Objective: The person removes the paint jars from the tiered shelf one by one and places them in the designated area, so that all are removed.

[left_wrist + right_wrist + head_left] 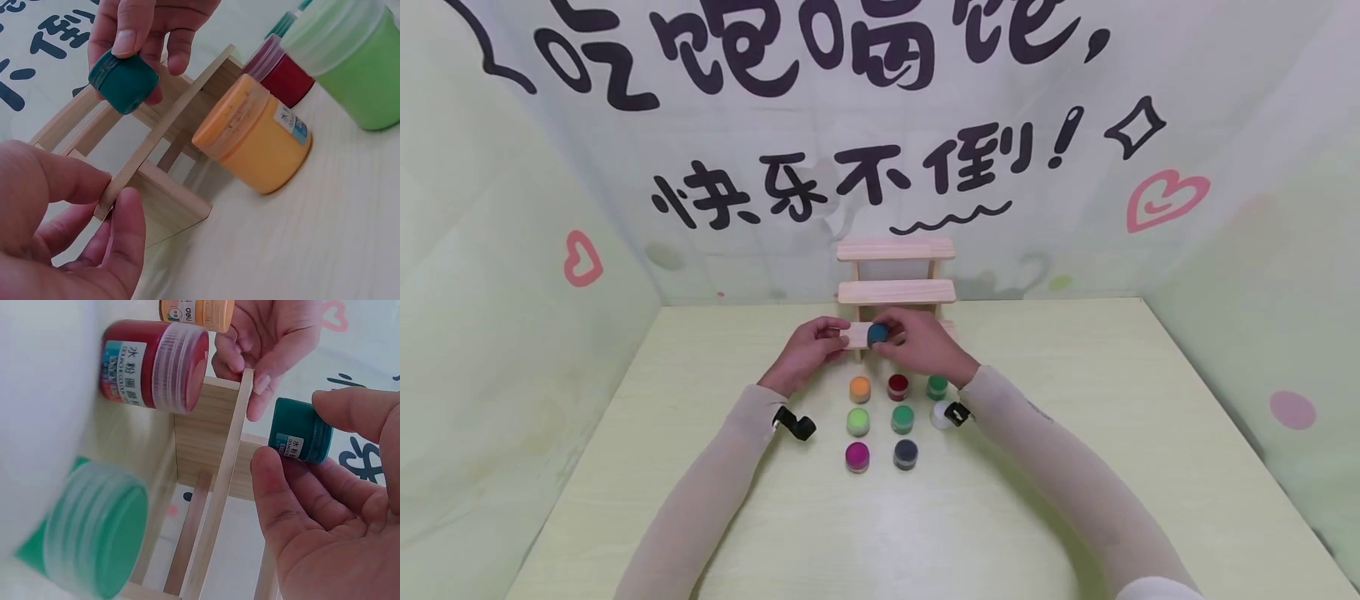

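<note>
A three-tier wooden stand [896, 292] is set against the back wall. My left hand [811, 345] pinches the left end of its lowest board [164, 134] between thumb and fingers. Between the thumb and fingertips of my right hand [925, 343] is a dark teal paint jar [292, 430], held just above that board. In the right wrist view a small gap shows between jar and board, and the jar's label [290, 445] is visible. Part of the board's right half is hidden behind the right hand.
In front of the stand are more paint jars: orange [860, 389], dark red [898, 386], two green [937, 387], light green [858, 422], magenta [857, 457], dark grey [906, 453] and a white one [940, 415], partly covered by the right wrist camera [957, 413].
</note>
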